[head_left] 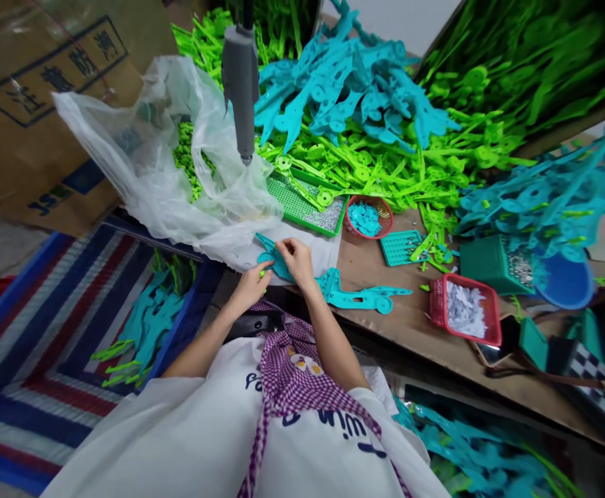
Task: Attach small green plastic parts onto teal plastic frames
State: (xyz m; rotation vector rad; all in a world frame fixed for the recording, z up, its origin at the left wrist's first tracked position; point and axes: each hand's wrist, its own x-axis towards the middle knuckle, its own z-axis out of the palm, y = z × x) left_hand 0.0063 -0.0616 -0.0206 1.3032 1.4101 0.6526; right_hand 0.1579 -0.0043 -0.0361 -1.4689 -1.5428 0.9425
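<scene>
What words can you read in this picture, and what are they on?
"注意防潮": in a frame on the brown package.
"JS", then something too blurred to read: lower on the same package.
"win": on the white shirt; its other letters are too folded to read surely.

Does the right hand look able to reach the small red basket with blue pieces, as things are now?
Probably yes: nothing tall seems to stand between the right hand and the red basket, though that hand's fingers are busy at a blue part.
</scene>
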